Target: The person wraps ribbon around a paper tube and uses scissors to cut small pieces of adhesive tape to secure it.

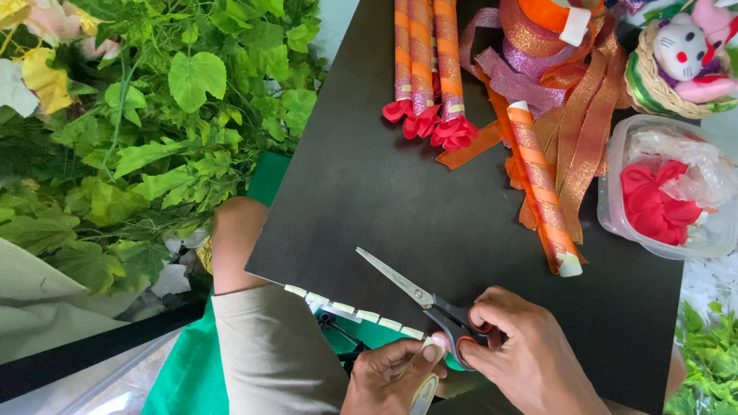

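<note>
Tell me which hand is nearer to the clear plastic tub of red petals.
Right. The right hand, holding the scissors, sits below and left of the tub. The left hand is farther left, at the board's near edge.

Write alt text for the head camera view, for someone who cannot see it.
Seen from above, a person's right hand holds scissors at the near edge of a dark table, while the left hand holds a small pale strip. Further back lie ribbon-wrapped sticks, glittery ribbons and a plastic tub of red fabric.
</note>
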